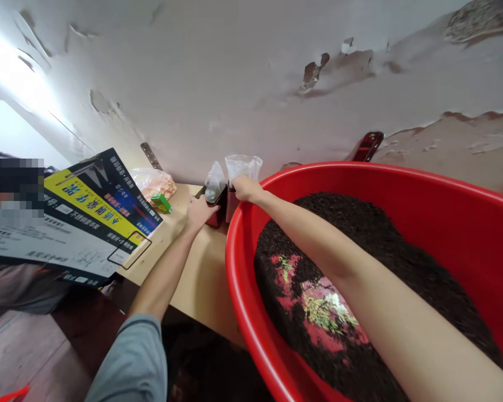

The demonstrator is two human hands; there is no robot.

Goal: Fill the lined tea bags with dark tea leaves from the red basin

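Observation:
My left hand (200, 212) grips the near edge of a small dark box (221, 209), its thumb lying across the side. A crumpled clear plastic bag (215, 181) sticks up out of that box. Just to the right, my right hand (248, 190) is closed at the lower part of an upright clear plastic bag (242, 165). This bag rises from a second, dark reddish container (232, 204), partly hidden by the hand and the tub rim. My right forearm reaches over a big red tub (235, 268) holding dark, loose, shredded material (360, 223).
Boxes with yellow and blue print (96, 195) lean at the left, near a partly blurred person. A small green box (161, 203) and a bag of pinkish items (153, 184) lie on the wooden shelf (197, 273). Behind stands a peeling wall (235, 84) with metal brackets.

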